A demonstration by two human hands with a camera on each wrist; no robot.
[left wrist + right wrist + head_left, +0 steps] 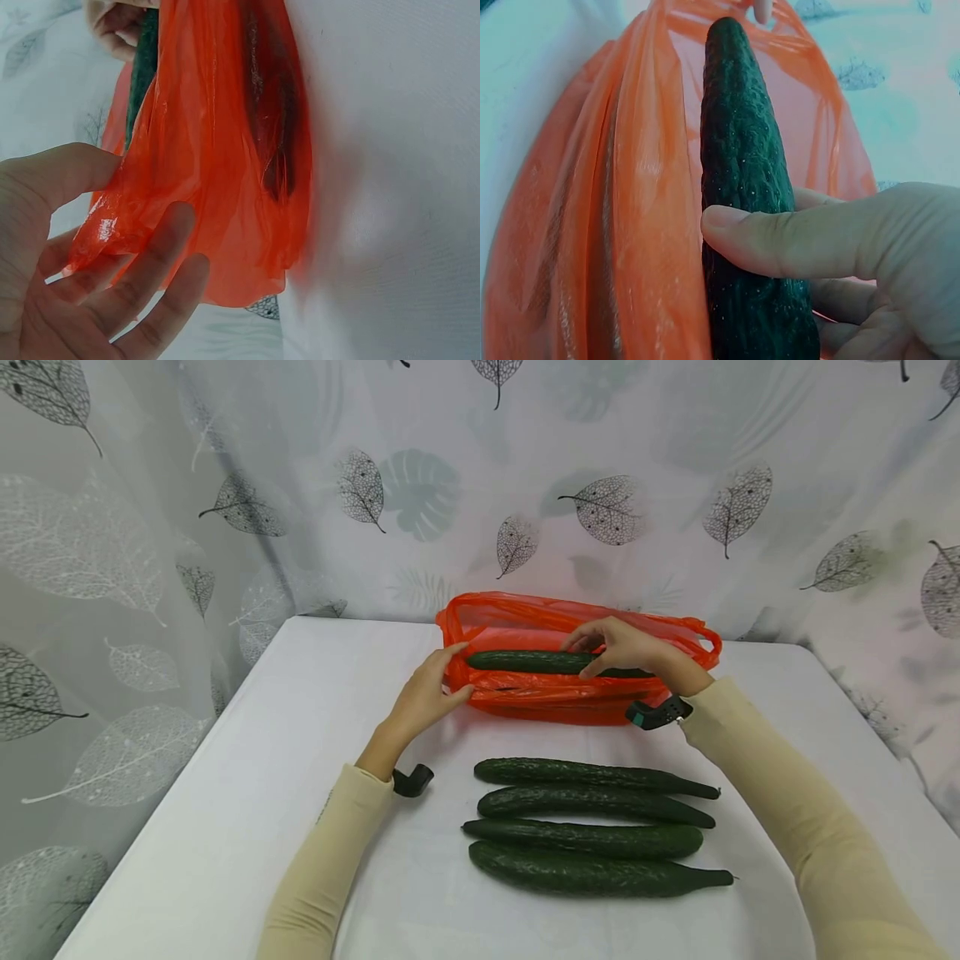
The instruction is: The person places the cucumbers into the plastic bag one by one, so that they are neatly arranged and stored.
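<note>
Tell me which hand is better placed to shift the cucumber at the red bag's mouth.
Probably the right hand: its thumb and fingers grip that cucumber, while the left hand is spread at the red bag's end.

Diffuse light, dimmer left wrist view

The right hand [626,647] covers part of the held cucumber's [510,662] right half; its fingers on the far side are partly concealed behind it. In the right wrist view, the bottom edge cuts off the cucumber and the right edge the hand — only a fingertip of the left hand [426,692] shows there. Inside the red plastic bag [540,697], a dark elongated shape [264,82] is veiled by the film and cut by the left wrist view's top edge — number undeterminable. The left sleeve [322,860], right sleeve [810,827] and white table [217,777] run out of the head view's bottom.
</note>
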